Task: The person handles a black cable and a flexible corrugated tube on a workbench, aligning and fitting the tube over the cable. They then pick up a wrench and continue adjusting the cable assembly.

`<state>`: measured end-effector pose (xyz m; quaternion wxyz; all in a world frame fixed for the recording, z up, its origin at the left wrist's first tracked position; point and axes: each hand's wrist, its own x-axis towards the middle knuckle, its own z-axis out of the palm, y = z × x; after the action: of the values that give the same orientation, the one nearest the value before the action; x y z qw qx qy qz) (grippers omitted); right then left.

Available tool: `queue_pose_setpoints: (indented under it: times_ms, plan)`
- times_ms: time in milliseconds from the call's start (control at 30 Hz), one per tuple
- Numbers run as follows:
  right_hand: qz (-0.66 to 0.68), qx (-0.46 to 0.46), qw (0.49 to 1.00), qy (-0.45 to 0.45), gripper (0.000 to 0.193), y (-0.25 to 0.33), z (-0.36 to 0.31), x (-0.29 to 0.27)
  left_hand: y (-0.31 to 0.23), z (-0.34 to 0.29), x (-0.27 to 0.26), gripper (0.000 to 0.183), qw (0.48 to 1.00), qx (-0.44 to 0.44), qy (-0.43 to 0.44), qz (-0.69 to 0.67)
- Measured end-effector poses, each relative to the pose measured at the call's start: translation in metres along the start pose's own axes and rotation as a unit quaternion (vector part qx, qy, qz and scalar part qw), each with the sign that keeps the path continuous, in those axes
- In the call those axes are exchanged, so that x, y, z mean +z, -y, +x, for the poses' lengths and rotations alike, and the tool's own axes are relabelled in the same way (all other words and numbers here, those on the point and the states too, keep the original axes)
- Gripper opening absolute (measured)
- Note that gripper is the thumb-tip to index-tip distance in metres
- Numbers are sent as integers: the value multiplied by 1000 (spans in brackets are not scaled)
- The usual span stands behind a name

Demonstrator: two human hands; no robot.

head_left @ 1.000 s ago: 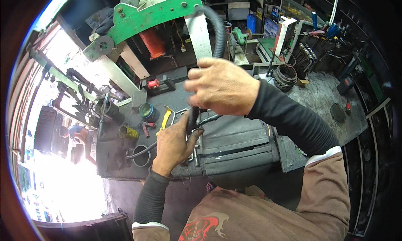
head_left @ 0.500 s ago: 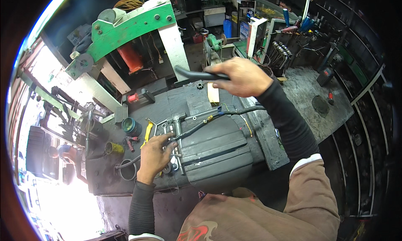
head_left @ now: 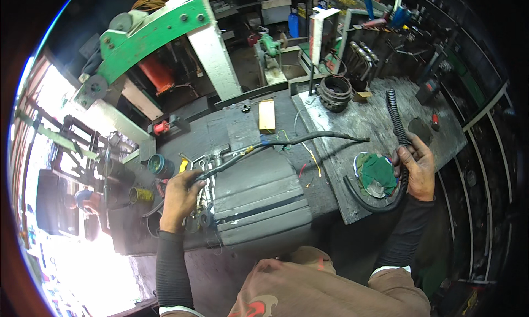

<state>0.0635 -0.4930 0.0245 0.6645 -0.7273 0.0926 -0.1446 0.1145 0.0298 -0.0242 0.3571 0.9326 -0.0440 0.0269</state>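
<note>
My left hand [head_left: 181, 198] is closed around a long black tape-wrapped cable [head_left: 314, 135], with the thumb and fingers pinching it. From there the cable slants up and right across the bench, and its free end rests over the grey board. Out to the right, my right hand [head_left: 417, 168] grips a black corrugated tube [head_left: 394, 113]. The tube's ribbed upper part stands above the fist, while its lower part curls left around a green cloth bundle [head_left: 378, 172] on the board.
A grey padded mat [head_left: 264, 204] lies mid-bench beside several wrenches [head_left: 205, 179]. Behind are a yellow block [head_left: 266, 116] and a dark round metal part [head_left: 334, 91]. Small tins [head_left: 160, 165] stand at left. A green-and-white press frame [head_left: 154, 41] rises at the far left.
My right hand has swung right and lower with the black tube, over the board. My left hand keeps its hold on the cable. The view has shifted right, uncovering the cable's end and green cloth.
</note>
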Motion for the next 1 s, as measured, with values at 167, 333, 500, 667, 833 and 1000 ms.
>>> queue_pose_setpoints:
  times_ms: [167, 333, 500, 667, 833, 1000]
  plan:
    - [32, 51, 998, 26, 47, -28, -2, -5, -6, 6, 5, 35, 999, -29, 12, 3]
    - [90, 84, 989, 79, 45, -39, 2, 5, -8, 8, 13, 31, 999, -45, 1, 12]
    - [72, 107, 983, 129, 50, -47, 8, 32, 1, 11, 19, 35, 998, -36, 1, 58]
    - [78, 116, 974, 180, 53, -59, 6, 70, 15, 15, 25, 34, 997, -62, -7, 35]
    - [65, 124, 969, 205, 55, -64, -2, 97, 18, 14, 23, 36, 996, -82, -6, 22]
    - [51, 128, 968, 208, 55, -65, -7, 107, 22, 5, 13, 39, 996, -76, -13, 34]
